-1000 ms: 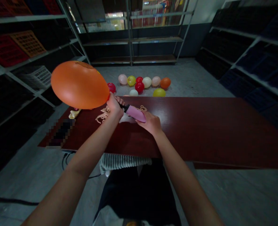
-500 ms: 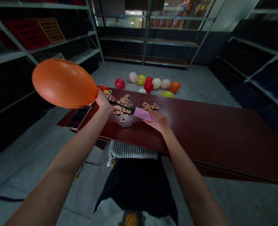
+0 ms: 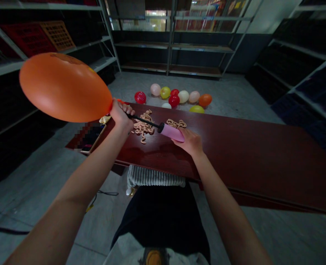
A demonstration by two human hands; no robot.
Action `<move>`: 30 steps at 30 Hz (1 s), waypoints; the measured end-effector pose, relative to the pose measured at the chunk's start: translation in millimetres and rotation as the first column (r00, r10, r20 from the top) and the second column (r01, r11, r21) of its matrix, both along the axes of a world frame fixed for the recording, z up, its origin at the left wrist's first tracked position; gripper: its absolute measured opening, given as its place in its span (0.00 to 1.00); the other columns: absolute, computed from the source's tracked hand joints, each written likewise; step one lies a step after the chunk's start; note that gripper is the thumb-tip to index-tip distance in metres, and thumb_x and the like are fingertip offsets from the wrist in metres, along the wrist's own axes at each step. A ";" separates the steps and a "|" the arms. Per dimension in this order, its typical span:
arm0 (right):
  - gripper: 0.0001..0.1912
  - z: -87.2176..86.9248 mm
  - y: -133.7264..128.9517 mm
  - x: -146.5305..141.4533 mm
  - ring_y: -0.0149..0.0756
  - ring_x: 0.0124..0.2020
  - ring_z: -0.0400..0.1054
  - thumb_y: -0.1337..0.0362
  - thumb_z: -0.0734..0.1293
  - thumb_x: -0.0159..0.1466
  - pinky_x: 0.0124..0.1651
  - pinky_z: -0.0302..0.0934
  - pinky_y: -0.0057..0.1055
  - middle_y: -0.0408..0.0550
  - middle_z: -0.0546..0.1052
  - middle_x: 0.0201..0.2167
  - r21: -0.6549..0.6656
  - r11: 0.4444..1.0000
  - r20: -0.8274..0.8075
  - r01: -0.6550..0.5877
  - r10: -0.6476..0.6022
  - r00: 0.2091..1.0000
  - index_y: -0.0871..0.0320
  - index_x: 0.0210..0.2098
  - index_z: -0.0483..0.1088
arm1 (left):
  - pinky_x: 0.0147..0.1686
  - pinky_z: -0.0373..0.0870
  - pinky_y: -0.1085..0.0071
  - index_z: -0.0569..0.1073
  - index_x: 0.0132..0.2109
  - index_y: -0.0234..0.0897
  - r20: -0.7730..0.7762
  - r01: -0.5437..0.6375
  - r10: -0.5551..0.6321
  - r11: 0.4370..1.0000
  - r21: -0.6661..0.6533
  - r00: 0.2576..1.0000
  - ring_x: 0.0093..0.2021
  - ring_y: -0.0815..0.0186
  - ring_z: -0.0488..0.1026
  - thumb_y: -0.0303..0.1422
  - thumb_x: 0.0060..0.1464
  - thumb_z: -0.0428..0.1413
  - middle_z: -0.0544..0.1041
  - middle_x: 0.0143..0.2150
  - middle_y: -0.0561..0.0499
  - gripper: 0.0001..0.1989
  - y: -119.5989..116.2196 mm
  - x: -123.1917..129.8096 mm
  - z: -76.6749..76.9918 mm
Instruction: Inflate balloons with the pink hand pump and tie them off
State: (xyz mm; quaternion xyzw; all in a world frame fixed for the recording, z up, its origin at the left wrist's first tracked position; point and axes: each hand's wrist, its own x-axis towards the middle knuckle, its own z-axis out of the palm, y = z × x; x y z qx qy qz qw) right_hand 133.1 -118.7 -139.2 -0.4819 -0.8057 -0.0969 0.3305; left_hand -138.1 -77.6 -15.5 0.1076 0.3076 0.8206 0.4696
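An orange balloon [image 3: 66, 88], well swollen, is held at its neck by my left hand [image 3: 121, 115], whose fingers are closed there around the front end of a balloon pump. The pump's black rod [image 3: 147, 122] runs from that hand to its pink barrel [image 3: 172, 132]. Around the barrel's rear end my right hand [image 3: 189, 141] is wrapped. Below the rod lies a pile of tan, twisted strips [image 3: 143, 129] on the dark red table [image 3: 248, 154], and a smaller heap [image 3: 176, 123] sits behind the barrel. The balloon's neck is mostly hidden by my left hand.
Several inflated balloons [image 3: 174, 101] rest on the floor beyond the table. A phone-like dark device [image 3: 93, 138] lies at the table's left end. Shelving [image 3: 169, 46] lines the back and sides, and a grey striped cushion [image 3: 156, 176] is under the near edge.
The orange balloon has grown larger, reaching further left and up. My right hand and the pink barrel have drawn slightly right, away from my left hand, showing more black rod.
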 end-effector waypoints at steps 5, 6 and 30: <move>0.23 -2.4 -0.2 1.2 0.46 0.40 0.79 0.52 0.71 0.63 0.42 0.71 0.38 0.55 0.83 0.44 0.048 0.999 0.050 0.004 -0.006 0.999 0.59 0.51 0.73 | 0.14 0.46 0.76 0.51 0.23 0.38 0.036 -0.044 0.043 0.999 0.018 0.998 0.12 0.76 0.48 0.36 0.72 0.48 0.50 0.15 0.60 0.26 -2.5 9.7 -0.2; 0.23 -3.0 0.2 1.0 0.46 0.40 0.79 0.51 0.71 0.63 0.42 0.71 0.38 0.55 0.83 0.44 0.049 0.999 0.055 -0.001 -0.002 0.998 0.60 0.52 0.73 | 0.13 0.46 0.76 0.51 0.23 0.38 0.043 -0.048 0.047 0.998 0.029 0.998 0.12 0.76 0.48 0.37 0.72 0.48 0.50 0.15 0.60 0.27 -2.9 13.8 -1.3; 0.28 -2.2 1.0 -7.5 0.46 0.46 0.78 0.48 0.71 0.65 0.46 0.71 0.38 0.54 0.81 0.50 -0.088 0.996 0.036 0.005 -0.002 0.999 0.57 0.59 0.70 | 0.14 0.48 0.76 0.50 0.25 0.38 0.029 0.097 -0.095 0.991 -0.088 0.995 0.12 0.74 0.49 0.39 0.71 0.48 0.50 0.15 0.60 0.25 29.1 22.2 -10.2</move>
